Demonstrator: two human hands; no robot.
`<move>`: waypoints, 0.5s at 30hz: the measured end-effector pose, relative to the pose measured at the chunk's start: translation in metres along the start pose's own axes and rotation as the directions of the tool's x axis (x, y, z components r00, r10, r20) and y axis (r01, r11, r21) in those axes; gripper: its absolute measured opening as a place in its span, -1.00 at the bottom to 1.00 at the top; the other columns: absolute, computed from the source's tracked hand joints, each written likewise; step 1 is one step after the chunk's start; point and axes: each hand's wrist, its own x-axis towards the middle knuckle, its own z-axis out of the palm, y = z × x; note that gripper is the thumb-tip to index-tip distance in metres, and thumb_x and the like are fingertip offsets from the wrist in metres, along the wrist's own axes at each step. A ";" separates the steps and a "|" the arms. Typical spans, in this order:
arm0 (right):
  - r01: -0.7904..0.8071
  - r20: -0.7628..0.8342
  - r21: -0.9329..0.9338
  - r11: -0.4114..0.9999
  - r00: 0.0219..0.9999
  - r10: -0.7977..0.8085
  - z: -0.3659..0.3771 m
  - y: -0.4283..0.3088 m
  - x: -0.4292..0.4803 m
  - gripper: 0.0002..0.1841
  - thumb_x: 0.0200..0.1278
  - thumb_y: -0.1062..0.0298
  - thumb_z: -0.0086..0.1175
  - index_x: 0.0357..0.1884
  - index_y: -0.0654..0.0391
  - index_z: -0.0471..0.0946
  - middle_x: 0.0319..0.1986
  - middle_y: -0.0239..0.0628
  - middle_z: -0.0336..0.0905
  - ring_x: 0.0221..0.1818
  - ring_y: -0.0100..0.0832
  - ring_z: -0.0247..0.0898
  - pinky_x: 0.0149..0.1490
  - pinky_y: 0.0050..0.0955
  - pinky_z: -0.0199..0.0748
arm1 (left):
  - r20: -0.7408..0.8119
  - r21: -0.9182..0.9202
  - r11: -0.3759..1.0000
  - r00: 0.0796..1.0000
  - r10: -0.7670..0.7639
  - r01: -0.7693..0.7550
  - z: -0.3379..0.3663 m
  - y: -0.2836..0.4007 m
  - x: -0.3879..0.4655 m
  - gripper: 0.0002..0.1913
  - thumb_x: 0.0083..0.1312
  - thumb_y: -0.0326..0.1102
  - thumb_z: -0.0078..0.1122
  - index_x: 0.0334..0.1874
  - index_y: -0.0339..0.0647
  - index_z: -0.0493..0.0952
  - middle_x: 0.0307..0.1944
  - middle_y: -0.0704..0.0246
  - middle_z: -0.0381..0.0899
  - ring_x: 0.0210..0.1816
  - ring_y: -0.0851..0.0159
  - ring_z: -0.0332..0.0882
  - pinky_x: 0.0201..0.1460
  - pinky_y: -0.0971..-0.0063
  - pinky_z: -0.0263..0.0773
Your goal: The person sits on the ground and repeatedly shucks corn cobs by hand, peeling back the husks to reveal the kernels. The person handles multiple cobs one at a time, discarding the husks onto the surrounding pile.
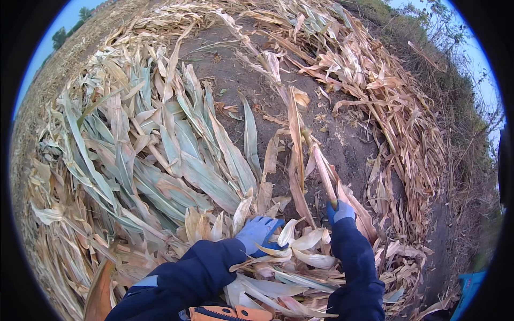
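My right hand (pixel 340 212), in a blue and light grey work glove, grips the near end of a dry corn stalk (pixel 319 160) that stretches up and away over bare soil. My left hand (pixel 259 233), gloved alike, lies with spread fingers on pale dry corn husks (pixel 311 242) at the lower middle; whether it grips any of them cannot be told. Cut corn stalks with greenish leaves (pixel 188 148) lie in a heap ahead and to the left of it.
A row of brown dry corn stalks (pixel 401 136) curves along the right, with weeds and brush (pixel 461 132) beyond. Bare soil (pixel 257 92) shows between the heaps. A turquoise object (pixel 470 289) is at the lower right edge. Stubble field (pixel 76 52) lies at the upper left.
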 end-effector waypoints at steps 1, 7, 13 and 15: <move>0.044 -0.026 0.024 0.999 0.999 -0.043 -0.015 -0.002 -0.015 -0.59 0.43 -0.09 0.21 -0.13 0.11 0.73 -0.28 0.02 0.78 -0.19 0.14 0.73 -0.02 0.02 0.63 | -0.070 -0.062 0.998 0.997 0.024 -0.029 -0.004 0.007 -0.002 -0.05 0.21 0.40 0.42 0.49 -0.15 0.43 0.35 0.04 0.49 0.40 -0.15 0.41 0.48 0.01 0.28; 0.096 0.011 -0.204 0.974 0.995 -0.096 -0.039 0.025 -0.152 -0.62 0.50 -0.01 0.12 -0.04 0.15 0.59 -0.19 0.05 0.71 -0.06 0.15 0.67 0.02 0.09 0.59 | -0.419 0.414 0.846 0.755 0.504 -0.335 -0.050 0.082 -0.042 -0.24 0.32 0.09 0.45 0.45 -0.22 0.46 0.37 0.04 0.46 0.39 -0.15 0.43 0.48 -0.09 0.31; -0.100 0.091 -0.446 0.890 0.983 0.156 -0.027 0.114 -0.273 -0.59 0.35 0.00 0.23 0.04 0.10 0.61 -0.03 0.00 0.70 0.05 0.07 0.67 0.13 0.04 0.63 | -0.441 0.761 0.643 0.653 0.616 -0.092 -0.153 0.097 -0.065 -0.35 0.46 0.14 0.21 0.44 -0.14 0.52 0.46 0.07 0.42 0.56 -0.11 0.25 0.67 -0.21 -0.03; -0.071 0.130 -0.450 0.890 0.981 0.144 -0.025 0.141 -0.280 -0.57 0.34 -0.07 0.26 0.02 0.06 0.61 -0.04 -0.01 0.70 0.04 0.06 0.68 0.12 0.03 0.64 | -0.478 0.808 0.580 0.696 0.536 0.108 -0.199 0.076 -0.062 -0.39 0.50 0.13 0.15 0.41 -0.16 0.56 0.45 0.06 0.44 0.58 -0.11 0.23 0.68 -0.24 -0.08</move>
